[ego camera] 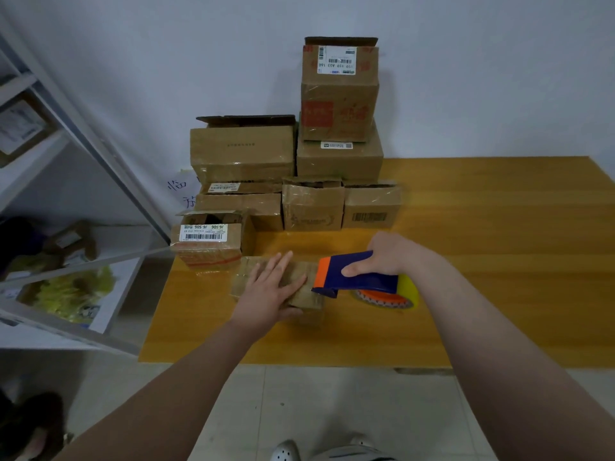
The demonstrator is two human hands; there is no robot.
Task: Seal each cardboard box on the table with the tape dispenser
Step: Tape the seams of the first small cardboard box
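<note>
The small box (244, 277) lies on the table (499, 244) in its near-left part. It sits a little in from the left edge and well back from the near edge, with a strip of bare wood in front of it. The left hand (269, 294) rests flat on top of it, fingers straight and spread, pressing it down. The right hand (389, 254) is curled round the blue and orange tape dispenser (352, 274), thumb on the near side. The orange nose of the dispenser meets the right end of the small box, and the yellow tape roll (411, 291) hangs at its back, just above the wood. Close behind and left of the small box, a labelled box (206, 244) sits at the left edge with its flaps up. Behind that, the stack of boxes (339, 161) fills the far-left part of the table against the wall (499, 78) and rises several boxes high, so the room on that side is narrow. To the right of the right hand, open wood runs out to the far-right corner. Beyond the left edge a metal shelf (100, 154) stands near. The small box is brown and low, its top glossy with old tape. It is blurred, so its seam cannot be made out.
</note>
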